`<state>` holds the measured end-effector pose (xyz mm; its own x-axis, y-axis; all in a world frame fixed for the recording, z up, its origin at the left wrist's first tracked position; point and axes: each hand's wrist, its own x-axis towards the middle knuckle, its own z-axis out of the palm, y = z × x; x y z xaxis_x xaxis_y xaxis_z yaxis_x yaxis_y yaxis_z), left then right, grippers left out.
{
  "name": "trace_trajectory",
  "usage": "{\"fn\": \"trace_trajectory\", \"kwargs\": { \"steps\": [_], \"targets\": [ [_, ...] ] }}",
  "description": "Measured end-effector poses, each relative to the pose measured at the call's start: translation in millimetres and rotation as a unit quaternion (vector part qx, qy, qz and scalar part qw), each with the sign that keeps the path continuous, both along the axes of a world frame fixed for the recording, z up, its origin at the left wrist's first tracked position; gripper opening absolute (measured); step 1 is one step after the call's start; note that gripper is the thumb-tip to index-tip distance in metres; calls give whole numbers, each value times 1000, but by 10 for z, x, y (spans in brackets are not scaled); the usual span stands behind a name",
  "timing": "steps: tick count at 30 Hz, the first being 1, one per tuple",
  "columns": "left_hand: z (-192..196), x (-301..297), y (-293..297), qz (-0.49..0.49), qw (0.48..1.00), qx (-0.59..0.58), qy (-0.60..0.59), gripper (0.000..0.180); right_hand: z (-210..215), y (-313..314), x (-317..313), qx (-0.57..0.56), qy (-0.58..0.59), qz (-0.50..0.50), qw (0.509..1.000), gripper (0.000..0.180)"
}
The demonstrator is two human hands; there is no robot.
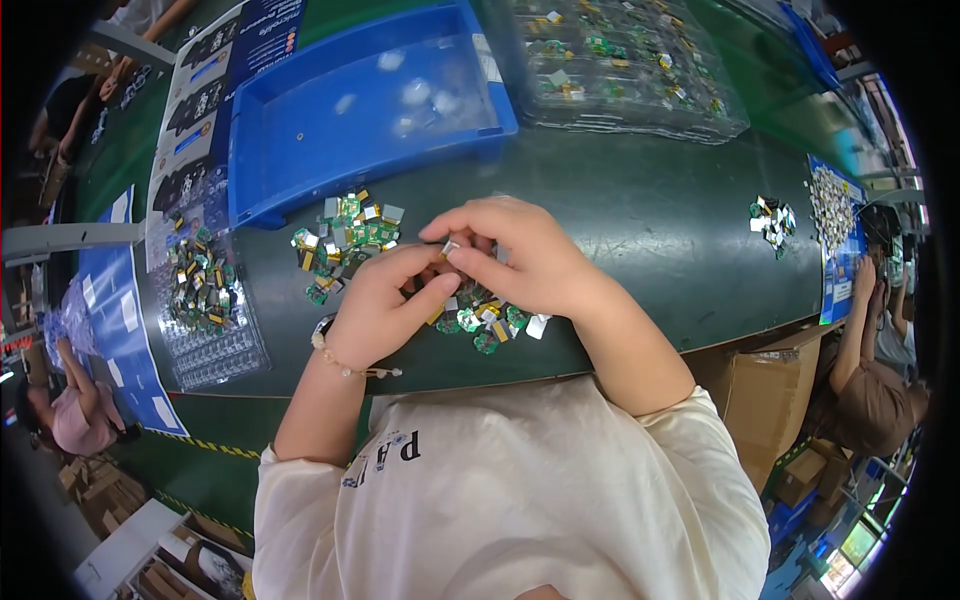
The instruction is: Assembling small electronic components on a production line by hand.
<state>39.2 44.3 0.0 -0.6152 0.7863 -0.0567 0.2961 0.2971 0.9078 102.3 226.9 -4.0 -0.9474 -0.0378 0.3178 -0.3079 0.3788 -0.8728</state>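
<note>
My two hands meet above a dark green worktable [640,215]. Thumb and fingers of my right hand [535,258] pinch a small electronic part [450,248] with a pale, silvery square face. My left hand [385,305] is curled close against it, fingertips bent inward; what they grip is hidden. Below the hands lies a loose pile of small green circuit boards [487,322] with silver and yellow pieces, partly covered by my fingers. Another pile of similar boards [352,232] sits just left of and beyond my left hand.
A blue bin [365,175] with crumpled clear plastic stands beyond. Stacked clear trays [630,75] full of boards are at the far right. One clear tray [210,345] lies left, boards piled on it. A small heap [772,225] is at right. Other people work at both sides.
</note>
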Motion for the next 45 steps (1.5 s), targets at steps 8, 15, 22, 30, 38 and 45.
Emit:
{"fn": "trace_trajectory", "kwargs": {
  "steps": [8, 15, 22, 30, 38, 45],
  "targets": [
    [-77, -48, 165, 62, 948, 137, -282, 13, 29, 121, -2, -29, 48, -74, 996, 12],
    [15, -148, 249, 128, 983, 64, -113, 11, 81, 121, 28, -65, 84, -151, 983, 11],
    [101, -198, 321, 167, 945, 94, -266, 6, 89, 212, -16, 98, 169, -248, 949, 18],
    [-19, -209, 357, 178, 927, 168, -283, 11, 83, 118, -1, 238, 198, -294, 904, 22],
    [8, -126, 381, 148, 937, 125, -290, 42, 34, 158, -2, 105, 87, -236, 962, 9],
    [-164, -11, 397, -24, 901, 127, -415, 75, -67, 62, -30, -334, -117, -117, 928, 8]
  ]
}}
